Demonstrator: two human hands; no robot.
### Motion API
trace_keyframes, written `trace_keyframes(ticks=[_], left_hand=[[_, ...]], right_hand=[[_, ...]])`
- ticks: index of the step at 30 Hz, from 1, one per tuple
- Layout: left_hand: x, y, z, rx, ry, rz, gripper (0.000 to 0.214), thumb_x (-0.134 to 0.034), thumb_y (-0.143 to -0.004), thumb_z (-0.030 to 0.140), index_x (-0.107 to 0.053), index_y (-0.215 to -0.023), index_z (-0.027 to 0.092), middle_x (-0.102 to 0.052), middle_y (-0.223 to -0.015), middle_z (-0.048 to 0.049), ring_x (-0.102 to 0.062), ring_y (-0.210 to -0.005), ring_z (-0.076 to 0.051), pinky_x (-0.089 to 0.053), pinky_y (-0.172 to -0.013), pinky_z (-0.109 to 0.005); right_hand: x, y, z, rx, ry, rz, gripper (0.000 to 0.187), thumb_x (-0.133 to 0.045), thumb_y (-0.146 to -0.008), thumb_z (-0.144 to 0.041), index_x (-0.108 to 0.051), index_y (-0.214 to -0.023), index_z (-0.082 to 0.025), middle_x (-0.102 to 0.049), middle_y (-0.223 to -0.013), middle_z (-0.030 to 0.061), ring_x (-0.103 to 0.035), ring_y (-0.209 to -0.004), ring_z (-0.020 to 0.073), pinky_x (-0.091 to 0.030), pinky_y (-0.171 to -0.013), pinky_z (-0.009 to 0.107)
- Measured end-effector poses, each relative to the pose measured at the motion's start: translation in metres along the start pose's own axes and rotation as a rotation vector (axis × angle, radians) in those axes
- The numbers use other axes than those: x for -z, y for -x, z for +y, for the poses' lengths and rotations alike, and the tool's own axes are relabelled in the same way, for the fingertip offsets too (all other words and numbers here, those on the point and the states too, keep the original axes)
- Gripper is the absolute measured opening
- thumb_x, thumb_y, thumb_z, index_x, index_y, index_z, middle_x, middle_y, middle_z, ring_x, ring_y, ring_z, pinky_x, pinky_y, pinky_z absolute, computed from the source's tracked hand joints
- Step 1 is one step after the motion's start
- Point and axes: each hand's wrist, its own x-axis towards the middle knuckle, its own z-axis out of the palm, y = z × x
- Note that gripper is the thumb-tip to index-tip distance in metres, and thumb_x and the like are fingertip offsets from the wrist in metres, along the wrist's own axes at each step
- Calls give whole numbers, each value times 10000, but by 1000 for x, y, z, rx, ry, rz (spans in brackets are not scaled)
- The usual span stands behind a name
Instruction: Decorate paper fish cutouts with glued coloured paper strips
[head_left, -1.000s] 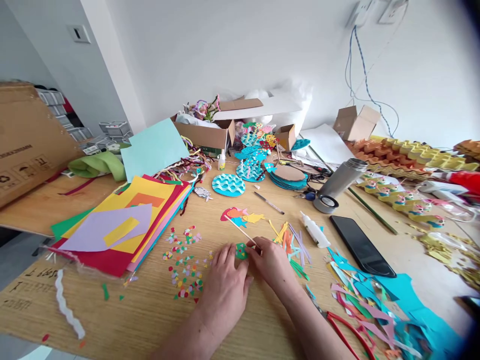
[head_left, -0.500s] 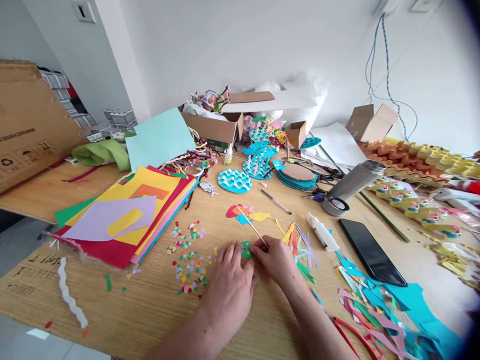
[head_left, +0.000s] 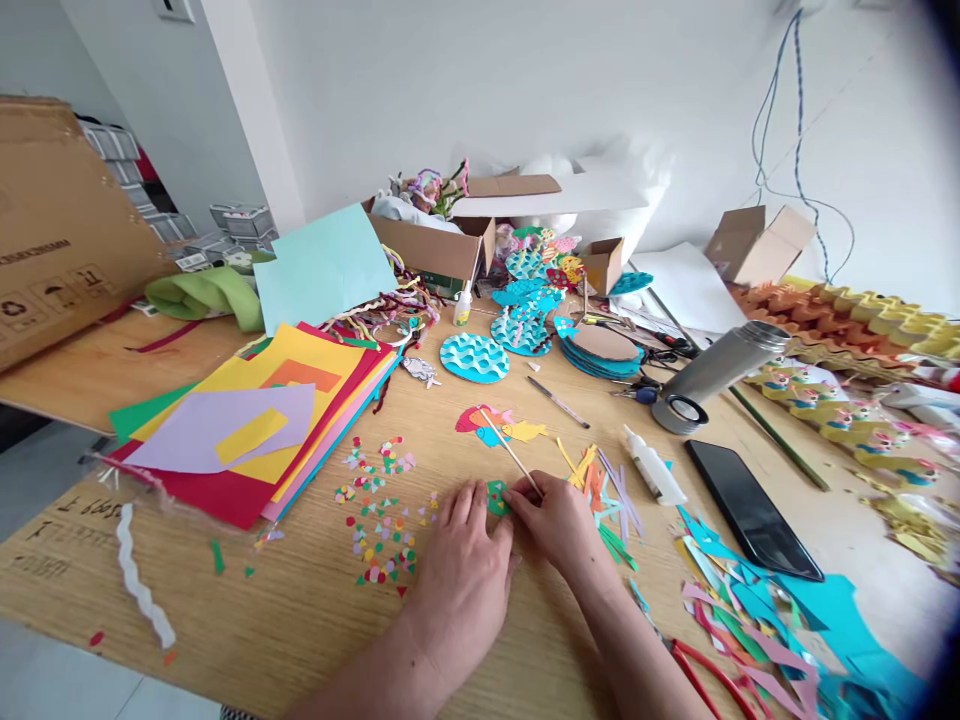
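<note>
Green paper pc: (head_left: 495, 497) small, flat, bright grn w/ a few tiny contrasting specks; edges partly hidden by fingers, so full outline can't be told. Lies on worktop (head_left: 300, 625), btwn the fingertips of both hands.
L hand: (head_left: 466, 555) palm down, fingers long & close tog., tips just beside grn pc; can't tell if anything's under it.
R hand: (head_left: 553, 520) closed round a thin stick (head_left: 508, 450), thumb & index tips at R edge of grn pc.
Stick: pale, slim, straight; slants up & away from R hand, far end over the fish cutouts.
Fish cutouts: red one (head_left: 469, 420), blue one (head_left: 489, 434), yellow one (head_left: 526, 430), bunched w/ some orange & pink; flat, overlapping, just beyond grn pc.
Confetti: (head_left: 388, 548) tiny dots & triangles, mixed cols, scattered L of L hand.
Paper strips: (head_left: 592, 480) yellow, orange, purple, grn, in a loose heap R of R hand.
Glue btl: (head_left: 654, 466) white, on its side, nr strips.
Scissors: (head_left: 701, 668) red handles, beside R forearm.
Phone: (head_left: 754, 510) blk, face up, R of glue.
</note>
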Motion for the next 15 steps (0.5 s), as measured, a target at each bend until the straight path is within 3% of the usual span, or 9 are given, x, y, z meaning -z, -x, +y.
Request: trace_keyframes(ticks=[15], left_hand=[[0,0,1,7,-4,-3,251,-498,-884,255,-623,-1078,156,-513,-1316,-163,-420,-1256,-310,-352,-1038,-490]], right_hand=[[3,1,-2,3,-33,-3,98,-606,-744,-238,-676,-684,-203,-721,-671,29,-643,-602,175,-416,-537,244]])
